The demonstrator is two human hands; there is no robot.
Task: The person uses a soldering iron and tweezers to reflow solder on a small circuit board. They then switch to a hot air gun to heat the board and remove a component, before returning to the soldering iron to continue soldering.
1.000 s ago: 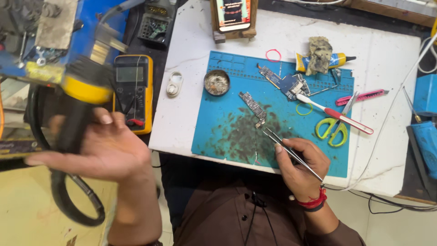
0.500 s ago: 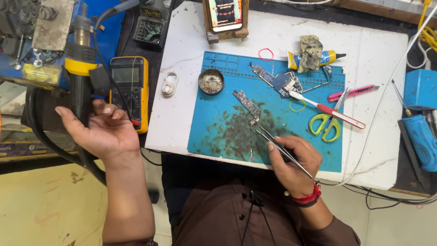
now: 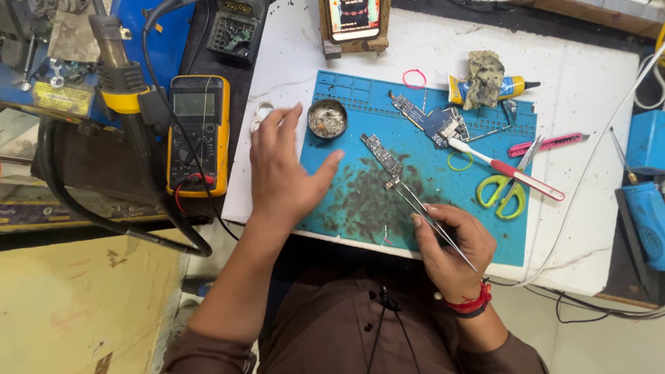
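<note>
Tweezers on the board, hot-air handle set aside

Right hand [image 3: 450, 246] pinches long metal tweezers [image 3: 422, 211], fingers closed narrow round the shafts. Tips reach up-left to the lower end of a narrow circuit board [image 3: 382, 157] lying slantwise on the blue work mat [image 3: 346, 201]; whether the tips grip the board or only touch it is hard to tell from this height.

Left hand [image 3: 284, 170] is empty now, fingers spread wide, palm down over the mat's left edge, fingertips near a small round tin [image 3: 327, 119] of flux or solder residue. A second ago this hand held the hot-air handle [image 3: 118, 62] off to the left; that handle now sits in its holder beside the yellow multimeter [image 3: 197, 135]. Heating looks finished for the moment, and the free hand has come across toward the board.

Farther out on the mat: second board pieces [image 3: 433, 123], a toothbrush [image 3: 502, 166], green-handled scissors [image 3: 502, 194]. Beyond, a glue tube [image 3: 509, 86] under a rag, a pink craft knife [image 3: 547, 144], a phone [image 3: 353, 17] propped upright.
</note>
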